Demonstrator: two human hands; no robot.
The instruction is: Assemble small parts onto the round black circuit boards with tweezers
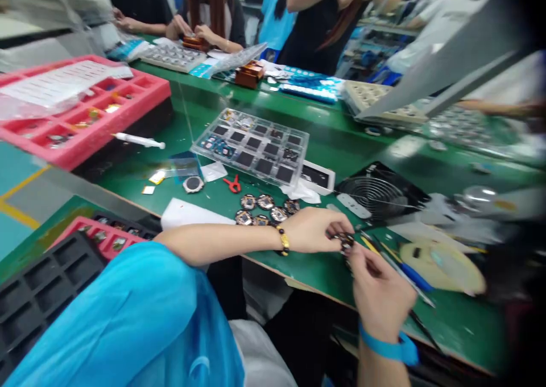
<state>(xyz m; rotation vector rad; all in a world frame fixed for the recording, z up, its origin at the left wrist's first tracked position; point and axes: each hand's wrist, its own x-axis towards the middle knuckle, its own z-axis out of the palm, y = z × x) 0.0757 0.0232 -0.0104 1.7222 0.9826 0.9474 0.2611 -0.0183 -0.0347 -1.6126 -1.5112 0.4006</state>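
Observation:
My left hand (314,227), with a beaded bracelet at the wrist, reaches across the front of the green bench. Its fingers are closed on a small dark round circuit board (346,240). From the right, my right hand (381,287), wearing a blue wristband, pinches the same board between thumb and fingertips. The fingers hide part of the board. Several similar round circuit boards (265,201) lie behind my left wrist. Right of my hands, tweezers and pen-like tools (396,264) rest beside a yellowish pad (443,264).
A clear compartment box (253,145) with dark square parts stands mid-bench. Red pliers-like clip (233,184), a white syringe (139,141) and a black coil-patterned sheet (379,190) lie around. A pink foam tray (157,91) stands left. Co-workers sit and stand opposite.

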